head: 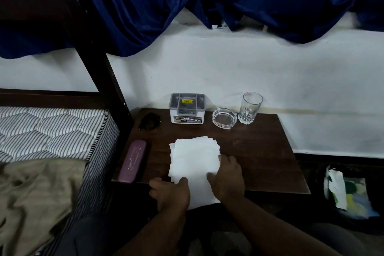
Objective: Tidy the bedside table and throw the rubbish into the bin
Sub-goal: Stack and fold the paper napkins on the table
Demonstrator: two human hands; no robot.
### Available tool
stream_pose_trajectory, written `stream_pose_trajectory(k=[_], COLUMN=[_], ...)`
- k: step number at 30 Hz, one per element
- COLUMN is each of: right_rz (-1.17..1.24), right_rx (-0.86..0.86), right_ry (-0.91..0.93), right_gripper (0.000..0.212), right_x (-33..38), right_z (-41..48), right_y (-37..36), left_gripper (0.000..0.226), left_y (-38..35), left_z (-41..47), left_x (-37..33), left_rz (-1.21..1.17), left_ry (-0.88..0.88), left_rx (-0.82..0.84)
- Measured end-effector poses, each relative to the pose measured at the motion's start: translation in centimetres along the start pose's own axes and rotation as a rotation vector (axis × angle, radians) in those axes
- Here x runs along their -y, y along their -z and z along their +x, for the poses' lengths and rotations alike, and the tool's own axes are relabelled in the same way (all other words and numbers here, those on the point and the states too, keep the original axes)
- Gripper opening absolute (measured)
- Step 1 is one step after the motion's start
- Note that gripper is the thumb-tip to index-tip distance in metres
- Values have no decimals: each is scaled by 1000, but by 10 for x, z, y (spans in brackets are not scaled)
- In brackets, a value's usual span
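Napkins point(193, 158) being held at the front edge of the bedside table point(259, 151).

Parts of the stack's near end are being covered by both hands; a dark item point(149, 121) at the back left and the contents of the bin point(349, 195) on the right are being obscured by shadow. The stack's long axis is being presented front edge to wall, near end overhanging the edge. The near left corner is being pinched by the left hand point(170, 193), thumb on top, fingers hidden beneath. The right edge is being touched by the right hand point(226, 181), thumb on the top sheet; grip or mere pressure cannot be told.
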State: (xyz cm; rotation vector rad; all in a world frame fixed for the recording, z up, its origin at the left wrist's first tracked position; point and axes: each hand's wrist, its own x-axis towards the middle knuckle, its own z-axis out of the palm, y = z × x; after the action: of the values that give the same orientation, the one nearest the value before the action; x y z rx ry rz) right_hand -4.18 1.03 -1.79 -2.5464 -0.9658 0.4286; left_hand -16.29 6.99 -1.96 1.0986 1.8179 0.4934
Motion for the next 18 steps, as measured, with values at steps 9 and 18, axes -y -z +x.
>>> stream_pose_trajectory(k=[9, 18], right_rz=[9, 119], right_rx=[4, -31], right_ry=[-22, -109], right_gripper=[63, 67], right_x=[1, 2], right_z=[-4, -4], right_y=[4, 2], left_gripper=[79, 92], left_y=[-2, 6], left_z=[1, -30], left_x=[2, -7], left_rz=[-206, -98], left_ry=[-36, -294], left_rx=[86, 41])
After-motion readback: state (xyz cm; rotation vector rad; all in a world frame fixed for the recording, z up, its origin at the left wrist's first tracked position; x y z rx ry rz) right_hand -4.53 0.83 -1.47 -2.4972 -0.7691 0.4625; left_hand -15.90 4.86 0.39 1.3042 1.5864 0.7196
